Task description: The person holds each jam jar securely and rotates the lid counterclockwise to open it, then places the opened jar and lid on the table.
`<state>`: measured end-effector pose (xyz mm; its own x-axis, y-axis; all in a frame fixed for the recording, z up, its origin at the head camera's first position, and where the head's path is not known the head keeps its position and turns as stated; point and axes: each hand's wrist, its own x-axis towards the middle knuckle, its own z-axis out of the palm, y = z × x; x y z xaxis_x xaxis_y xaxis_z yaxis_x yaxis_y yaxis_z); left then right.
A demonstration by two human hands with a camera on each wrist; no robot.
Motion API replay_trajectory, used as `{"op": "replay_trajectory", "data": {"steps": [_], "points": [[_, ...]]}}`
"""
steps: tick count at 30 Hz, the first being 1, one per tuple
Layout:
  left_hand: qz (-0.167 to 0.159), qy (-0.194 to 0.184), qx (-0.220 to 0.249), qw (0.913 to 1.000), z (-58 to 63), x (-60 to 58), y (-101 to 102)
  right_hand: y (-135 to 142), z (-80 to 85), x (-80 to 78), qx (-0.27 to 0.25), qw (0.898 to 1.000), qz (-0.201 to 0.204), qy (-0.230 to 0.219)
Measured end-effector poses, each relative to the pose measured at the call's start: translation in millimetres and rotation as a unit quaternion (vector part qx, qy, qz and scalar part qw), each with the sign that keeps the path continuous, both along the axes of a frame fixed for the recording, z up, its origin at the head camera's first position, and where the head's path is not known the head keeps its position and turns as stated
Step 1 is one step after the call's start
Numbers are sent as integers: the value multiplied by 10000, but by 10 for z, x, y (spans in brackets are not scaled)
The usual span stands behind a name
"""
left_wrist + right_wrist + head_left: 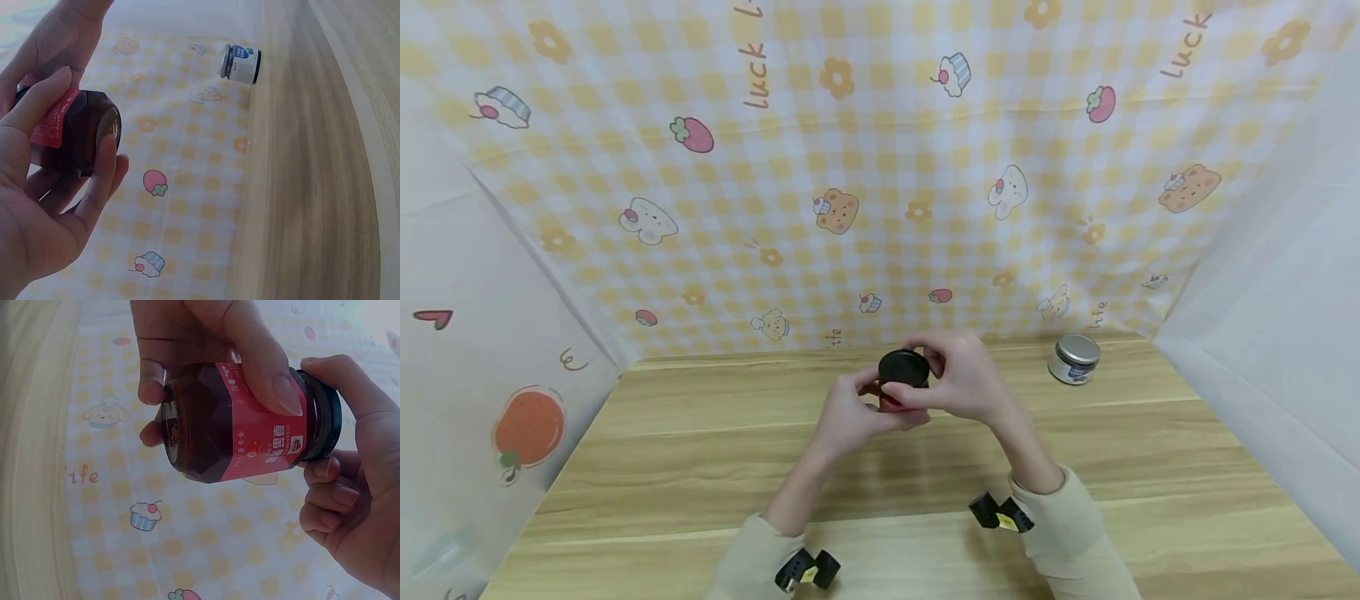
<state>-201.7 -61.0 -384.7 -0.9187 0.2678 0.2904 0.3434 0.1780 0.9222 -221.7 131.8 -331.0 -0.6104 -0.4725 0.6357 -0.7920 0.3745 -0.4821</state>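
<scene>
A dark red glass jam jar (206, 434) with a red label and a black lid (904, 367) is held up above the wooden table. My left hand (853, 412) grips the jar's body, thumb across the label and fingers around the far side and base. On the lid, my right hand (958, 375) pinches the rim between thumb and fingers, as the right wrist view shows. The lid sits on the jar's mouth. In the left wrist view the jar (75, 134) is partly covered by the left hand's thumb and fingers.
A second, shorter jar (1074, 359) with a silver lid and white-blue label stands at the back right of the wooden table (700, 467). Behind the table hangs a yellow checked cloth (880, 167) with cartoon prints. White cloth walls flank both sides.
</scene>
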Motion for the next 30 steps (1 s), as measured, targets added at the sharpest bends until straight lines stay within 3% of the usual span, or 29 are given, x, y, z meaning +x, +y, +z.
{"op": "replay_trajectory", "data": {"steps": [20, 30], "points": [[-1082, -360, 202, 9933, 39, -22, -125, 41, -50, 3, -204, 9973, 703, -26], [-1952, -814, 693, 9749, 50, -5, -153, 87, -27, 29, -151, 9933, 1137, -126]]}}
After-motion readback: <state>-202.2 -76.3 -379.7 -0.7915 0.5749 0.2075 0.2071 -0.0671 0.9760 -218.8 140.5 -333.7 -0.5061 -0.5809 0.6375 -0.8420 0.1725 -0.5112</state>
